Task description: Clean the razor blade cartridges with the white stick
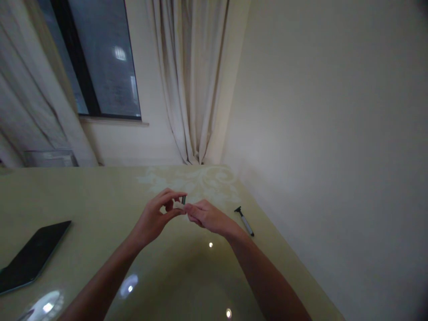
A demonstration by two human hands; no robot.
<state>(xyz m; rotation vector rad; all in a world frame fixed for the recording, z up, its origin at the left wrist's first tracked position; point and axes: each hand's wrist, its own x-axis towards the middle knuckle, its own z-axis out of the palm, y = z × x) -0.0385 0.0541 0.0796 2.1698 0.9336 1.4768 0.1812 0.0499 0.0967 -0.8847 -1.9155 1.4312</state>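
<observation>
Over the table my left hand (pixel 160 207) is closed in a pinch, forefinger above and thumb below. Its forefinger rests on a small dark narrow piece (pixel 183 199), which stands nearly upright; the piece is too small to name. A small pale piece (pixel 179 205) sits just beneath it, between the two hands. My right hand (pixel 203 214) is closed, its thumb and forefinger pinching the right end of the pale piece; its other fingers are curled under. To the right of that hand, a razor (pixel 245 222) with a black head and grey handle lies on the table.
The glossy yellow-green table (pixel 110 191) carries a pale floral pattern at its far end. A dark tablet-like slab (pixel 35 254) lies at the left. A plain wall (pixel 321 156) borders the table's right edge. Beyond the far edge hang curtains (pixel 192 80) beside a window (pixel 103 58).
</observation>
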